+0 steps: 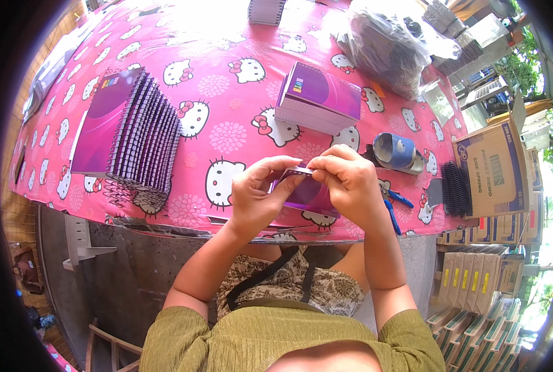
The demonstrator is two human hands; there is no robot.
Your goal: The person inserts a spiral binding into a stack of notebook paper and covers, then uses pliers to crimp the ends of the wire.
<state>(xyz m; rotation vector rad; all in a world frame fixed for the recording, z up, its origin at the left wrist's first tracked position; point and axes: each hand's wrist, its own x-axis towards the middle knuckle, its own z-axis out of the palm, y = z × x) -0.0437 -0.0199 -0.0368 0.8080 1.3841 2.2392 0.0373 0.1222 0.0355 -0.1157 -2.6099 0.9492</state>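
Observation:
Just above the near table edge, a purple-covered notebook [307,197] is between my hands, its top edge raised toward me. My left hand [258,192] is closed on its left side, thumb and fingers pinching the edge. My right hand [349,180] pinches the top edge on the right; any small piece between those fingertips is hidden. Beyond them lies a stack of purple-covered pads [320,99] with no coils visible. To the left stands a tall pile of spiral-bound purple notebooks [124,130]. Blue-handled pliers [395,208] lie beside my right wrist.
A blue cylindrical object [394,150] lies right of my hands. Farther right, black spiral coils [456,189] rest against a cardboard box [496,167]. A clear plastic bag [385,46] sits at the far right, and another notebook stack [266,11] at the back of the pink patterned table [214,62].

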